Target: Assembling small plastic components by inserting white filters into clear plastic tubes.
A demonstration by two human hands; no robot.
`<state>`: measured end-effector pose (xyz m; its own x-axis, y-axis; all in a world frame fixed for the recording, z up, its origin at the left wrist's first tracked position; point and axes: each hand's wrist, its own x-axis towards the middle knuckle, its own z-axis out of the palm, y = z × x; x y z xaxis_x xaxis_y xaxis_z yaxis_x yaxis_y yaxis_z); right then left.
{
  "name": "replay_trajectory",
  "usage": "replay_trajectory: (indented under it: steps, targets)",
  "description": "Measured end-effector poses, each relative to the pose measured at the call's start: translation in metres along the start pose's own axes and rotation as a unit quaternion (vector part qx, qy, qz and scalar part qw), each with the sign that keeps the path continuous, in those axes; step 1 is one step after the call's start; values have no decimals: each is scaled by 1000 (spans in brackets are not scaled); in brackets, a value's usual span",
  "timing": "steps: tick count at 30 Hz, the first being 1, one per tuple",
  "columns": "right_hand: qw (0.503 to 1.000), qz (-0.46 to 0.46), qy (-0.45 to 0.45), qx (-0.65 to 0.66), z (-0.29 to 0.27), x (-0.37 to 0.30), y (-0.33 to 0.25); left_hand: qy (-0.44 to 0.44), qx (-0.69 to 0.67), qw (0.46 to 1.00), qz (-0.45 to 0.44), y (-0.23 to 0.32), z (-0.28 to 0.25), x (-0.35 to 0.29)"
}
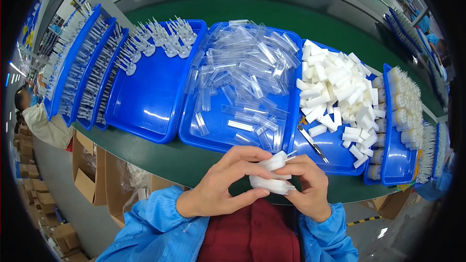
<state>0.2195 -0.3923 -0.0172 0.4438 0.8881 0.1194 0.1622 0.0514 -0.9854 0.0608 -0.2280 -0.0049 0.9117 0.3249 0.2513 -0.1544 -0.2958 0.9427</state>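
Observation:
Close in front of my body, both hands hold a white, rounded plastic part (270, 184). It shows two smooth lobes, with thin white prongs sticking out at its upper right. My left hand (222, 183) grips it from the left, fingers over the top and thumb below. From the right, my right hand (308, 187) pinches it between thumb and fingers. The fingers cover some of it, so its exact kind cannot be made out. Just beyond the hands is a blue tray (187, 133) with many clear plastic strips (242, 63).
At right, another blue tray (335, 165) holds white blocks (340, 80) and a slim black-and-silver tool (313, 143). A left tray (141, 102) carries clear stemmed parts (177, 39). Stacked trays (87, 68) stand farther left; trays of white bristly parts (405, 106) are far right. Cardboard boxes (94, 170) sit below the table.

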Motion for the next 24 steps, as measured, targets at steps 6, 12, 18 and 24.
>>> replay_trajectory:
  steps: [6,12,18,24]
  targets:
    - [997,-33,-31,-57,5,8,-3,-35,-26,998,-43,-5,-10,-3]
    - [967,-105,-6,-232,-9,53,-8,131,-219,960,-114,-15,-15,-21]
    - [828,-191,-21,-527,-14,100,16,172,-210,956,-111,-18,-16,-12]
    - [994,0,70,-85,-4,86,-3,175,-184,962,-101,-14,-8,-11]
